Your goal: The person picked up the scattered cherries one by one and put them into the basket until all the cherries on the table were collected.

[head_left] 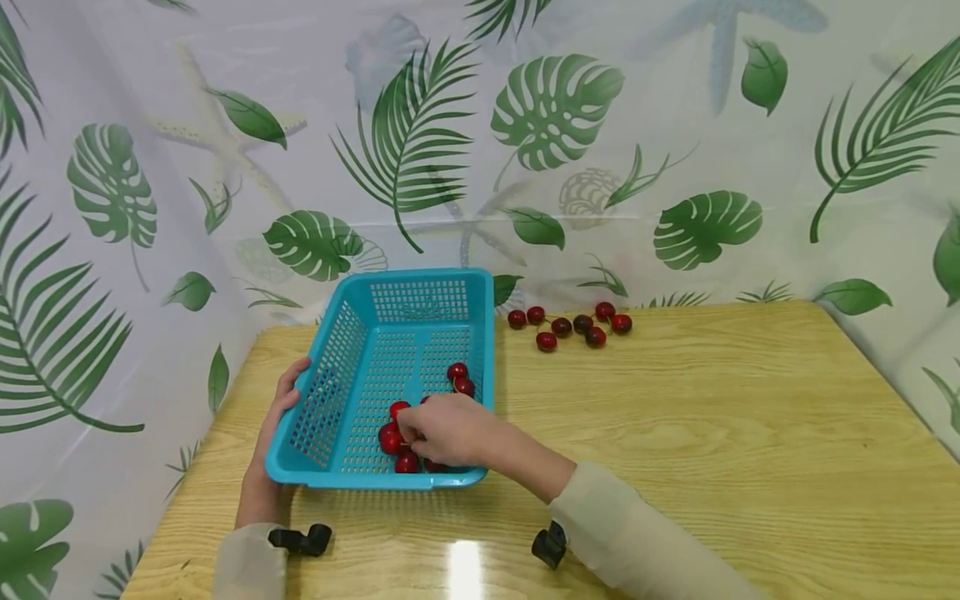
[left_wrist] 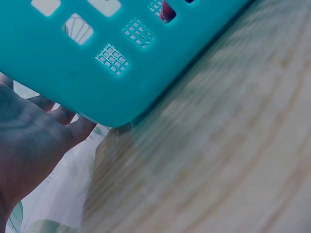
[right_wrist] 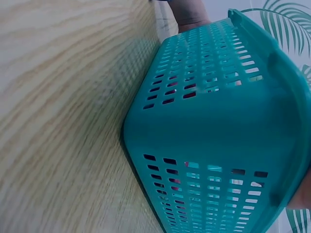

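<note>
A blue-green plastic basket [head_left: 303,479] with perforated walls stands on the table, several dark red cherries [head_left: 407,462] lying in its near right part. My left hand [head_left: 272,425] grips the basket's left side from outside, fingers at the rim. In the left wrist view that hand [left_wrist: 34,128] lies against the outer wall, partly behind it. Reaching over the right rim, my right hand [head_left: 450,429] is inside the basket with curled fingers, pinching at a cherry [head_left: 391,439] in the cluster. The hand covers part of the cluster, and its fingertips are partly hidden.
Several more cherries [head_left: 561,327] lie loose on the wooden table [head_left: 712,433], to the right of the basket's far end. A leaf-patterned sheet [head_left: 645,150] hangs behind and to the left. The basket's right wall [right_wrist: 204,121] rises beside the right wrist camera.
</note>
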Tool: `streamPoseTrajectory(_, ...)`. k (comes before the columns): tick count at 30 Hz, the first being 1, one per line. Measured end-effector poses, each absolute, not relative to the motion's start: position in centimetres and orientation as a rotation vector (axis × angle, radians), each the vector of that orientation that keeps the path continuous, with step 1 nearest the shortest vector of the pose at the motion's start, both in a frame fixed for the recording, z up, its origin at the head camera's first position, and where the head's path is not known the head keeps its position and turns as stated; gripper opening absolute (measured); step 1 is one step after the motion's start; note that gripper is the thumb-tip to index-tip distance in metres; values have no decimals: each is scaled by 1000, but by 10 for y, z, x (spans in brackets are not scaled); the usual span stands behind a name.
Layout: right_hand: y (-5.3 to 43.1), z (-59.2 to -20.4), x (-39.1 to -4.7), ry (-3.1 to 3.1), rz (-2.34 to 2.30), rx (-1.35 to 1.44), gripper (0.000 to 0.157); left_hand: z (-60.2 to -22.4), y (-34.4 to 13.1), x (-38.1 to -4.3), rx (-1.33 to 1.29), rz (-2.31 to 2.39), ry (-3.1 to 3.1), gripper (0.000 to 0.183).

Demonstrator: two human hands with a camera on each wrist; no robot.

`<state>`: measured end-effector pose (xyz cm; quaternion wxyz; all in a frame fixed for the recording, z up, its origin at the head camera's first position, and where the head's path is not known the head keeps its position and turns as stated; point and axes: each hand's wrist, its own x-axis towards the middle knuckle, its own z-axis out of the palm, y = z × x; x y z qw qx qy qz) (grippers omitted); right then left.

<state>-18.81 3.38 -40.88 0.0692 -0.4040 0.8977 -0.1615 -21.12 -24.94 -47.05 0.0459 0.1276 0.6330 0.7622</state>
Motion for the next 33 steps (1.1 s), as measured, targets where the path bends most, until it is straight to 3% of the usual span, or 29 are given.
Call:
streamPoseTrajectory(4,31,-414,-188,2737,-324,-1274,26,-473,-251,-213,454,2342,1954,52)
streamPoseTrajectory(10,28,-415,-186,2766,-153,-1320,23,-476,-252,-214,488,2350,1972,51)
streamPoseTrajectory(17,27,-415,-185,2747,-146,-1292,40,-474,-251,-215,474,2356,1964,51)
streamPoseTrajectory(33,27,-416,-184,2767,-194,-1234,44,-466,-247,-210,282,2285,1989,51)
